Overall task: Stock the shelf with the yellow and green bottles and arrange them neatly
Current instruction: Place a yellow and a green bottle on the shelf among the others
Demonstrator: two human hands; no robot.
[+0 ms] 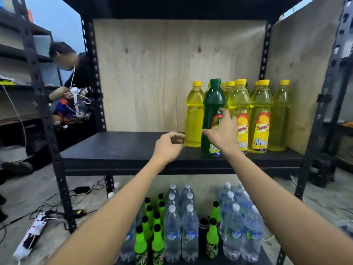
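Note:
On the right half of the black shelf board (118, 148) stand several yellow bottles (260, 115) with yellow caps and one dark green bottle (213, 104). The leftmost yellow bottle (193, 115) has no label facing me. My right hand (221, 131) is spread open against the front of the green bottle, fingers on its label, not closed around it. My left hand (169, 146) hovers with loosely curled fingers just left of the leftmost yellow bottle's base, holding nothing.
The shelf has a plywood back (162, 73) and right side panel. On the level below stand clear water bottles (189, 226) and small bright green bottles (141, 240). A person (70, 73) crouches at the left. A power strip (32, 232) and cables lie on the floor.

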